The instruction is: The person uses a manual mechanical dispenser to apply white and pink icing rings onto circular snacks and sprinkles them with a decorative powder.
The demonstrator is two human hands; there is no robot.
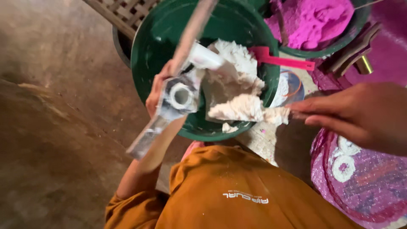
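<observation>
L hand (pixel 157 91) wraps around a grey metal mould (pixel 171 101) w/ a round tube opening – grip closed on it, mould held over the near edge of a green basin (pixel 148 46). A long pale stick (pixel 193 29) runs up from the mould, out of frame at top. R hand (pixel 360 112) comes in from the right, fingers pinched narrow on something thin at the basin rim; can't tell what exactly, it's smeared w/ paste. A lump of white paste (pixel 237 106) sits right at those fingertips, more of it piled inside the basin behind. A pink scraper (pixel 280 59) lies across the basin's far rim. Beyond – a 2nd basin w/ magenta powder (pixel 318 19). Lower right, a pink-stained woven sack (pixel 364 182) on the floor. Orange shirt (pixel 237 191) fills the bottom centre, just below the basin.
</observation>
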